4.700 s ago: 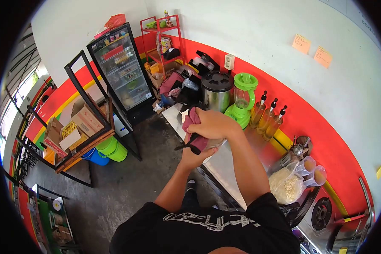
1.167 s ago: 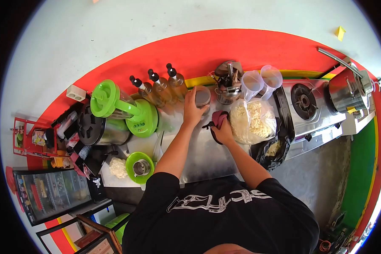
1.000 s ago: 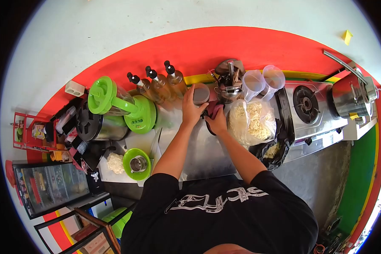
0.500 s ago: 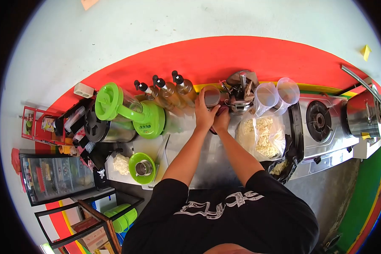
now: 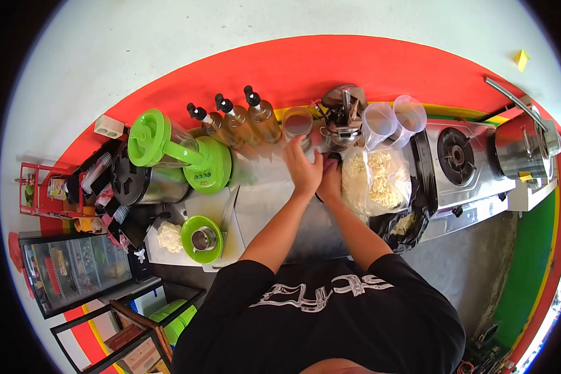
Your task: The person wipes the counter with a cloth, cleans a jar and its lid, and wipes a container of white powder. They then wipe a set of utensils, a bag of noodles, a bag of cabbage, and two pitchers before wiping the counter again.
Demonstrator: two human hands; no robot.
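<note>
My left hand (image 5: 303,169) is in front of a clear container with dark contents (image 5: 298,119), its fingertips right at the lower side and its thumb spread. Close beside it, my right hand (image 5: 332,181) is closed around a dark purplish thing (image 5: 331,163), mostly hidden by the fingers; I cannot tell what it is. A metal pot holding utensils (image 5: 341,136) stands just beyond the right hand. To the right of that hand sits a clear plastic bag of pale strips (image 5: 380,181).
Three pump bottles (image 5: 262,121) line the wall, left of the container. A green blender (image 5: 207,165) and a green bowl with a metal cup (image 5: 202,239) are at left, beside a knife (image 5: 229,209). Clear plastic jugs (image 5: 379,124) and a gas stove (image 5: 456,156) are at right.
My left hand has come off the clear container and drawn back towards me, its fingers loosening. The right hand stays low beside it. The whole view has shifted slightly.
</note>
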